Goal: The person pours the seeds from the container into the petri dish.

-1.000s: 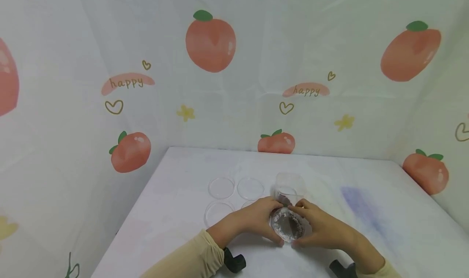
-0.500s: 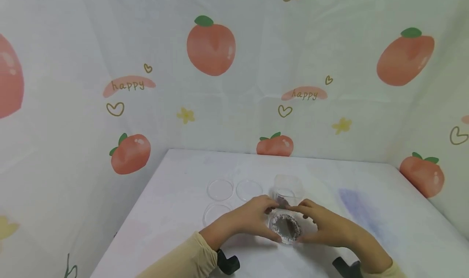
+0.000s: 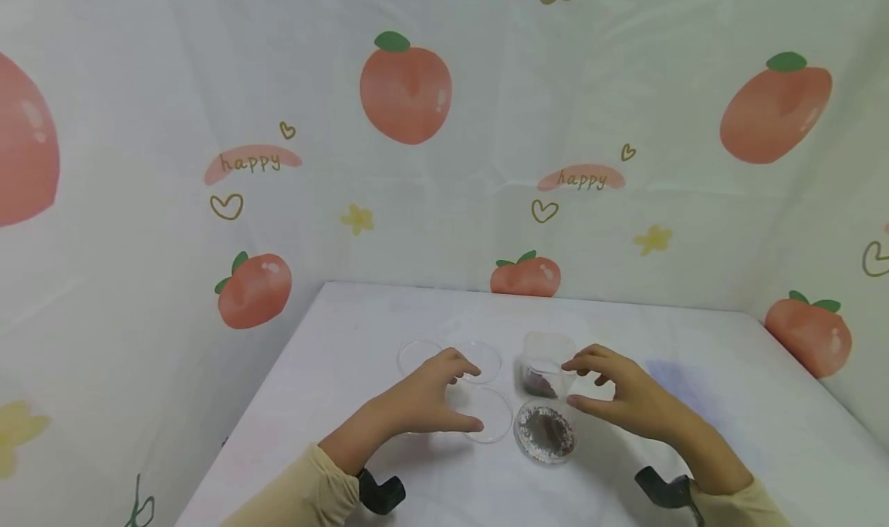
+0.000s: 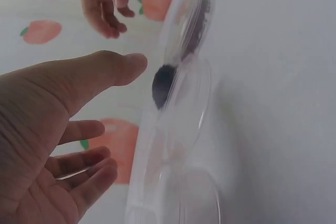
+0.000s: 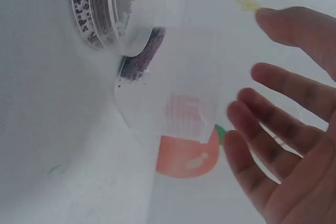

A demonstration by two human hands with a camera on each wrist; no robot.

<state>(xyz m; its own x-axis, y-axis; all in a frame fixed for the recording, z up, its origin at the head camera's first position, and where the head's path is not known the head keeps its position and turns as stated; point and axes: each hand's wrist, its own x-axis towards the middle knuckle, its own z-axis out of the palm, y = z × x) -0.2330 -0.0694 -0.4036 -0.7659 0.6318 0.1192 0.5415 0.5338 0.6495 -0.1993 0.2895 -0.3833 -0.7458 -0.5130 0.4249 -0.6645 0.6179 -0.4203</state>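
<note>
On the left, a beige sleeve (image 3: 295,488) leads to the left hand (image 3: 430,403). Its grip is relaxed, with a wide gap between thumb and fingers, and it holds nothing. The hand hangs above the white table (image 3: 347,342), over some clear round dishes: the rear left dish (image 3: 411,357), the rear right dish (image 3: 488,359) and the front dish (image 3: 496,410), which lies under the thumb. Next to the right come the clear box (image 3: 547,346), with dark material at its bottom, and just before it the filled dish (image 3: 545,459), carrying dark grains. Near both, on their right, is the right hand (image 3: 621,392); its grip is also loose, fingers apart, holding nothing.
</note>
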